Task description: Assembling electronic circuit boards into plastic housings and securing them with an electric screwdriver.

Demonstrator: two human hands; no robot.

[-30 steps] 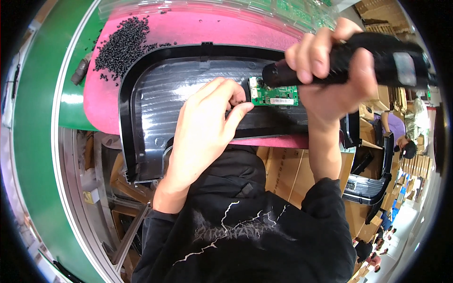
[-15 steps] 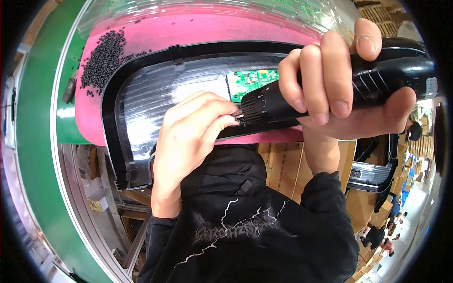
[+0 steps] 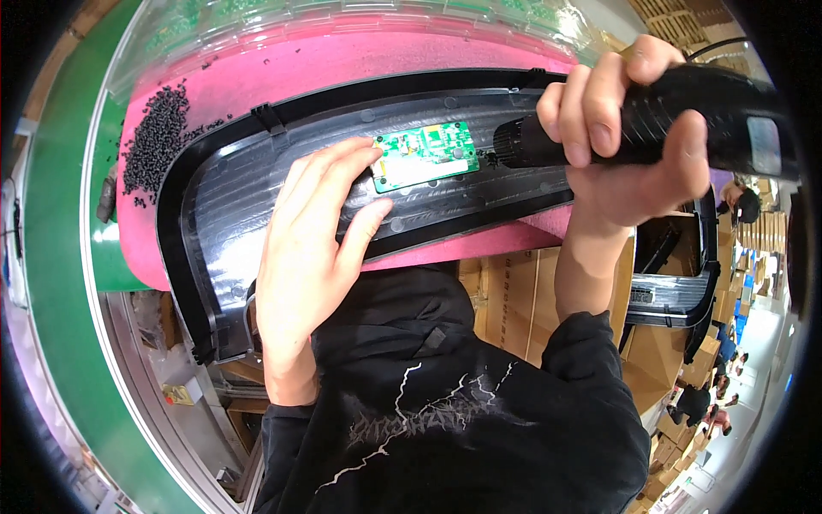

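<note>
Black screws (image 3: 157, 141) heap by the left edge of the pink surface (image 3: 248, 81), cartons (image 3: 518, 291) below. Left hand (image 3: 310, 236), loosely spread, touches the circuit board (image 3: 428, 158) inside the black shell (image 3: 227, 184); right hand (image 3: 618, 182) grips a screwdriver (image 3: 719, 120).

The green worktop (image 3: 110, 270) bears a dark lump (image 3: 107, 199) and a pink mat (image 3: 342, 56) under small black pieces (image 3: 156, 141) and a black shell (image 3: 479, 194)

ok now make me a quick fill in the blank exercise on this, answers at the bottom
1. The power screwdriver is in the person's ____ hand.
2. The left hand has its fingertips at a circuit board whose main colour is ____.
3. The heap of small black screws lies on a ____ mat.

Missing words: right; green; pink
</note>
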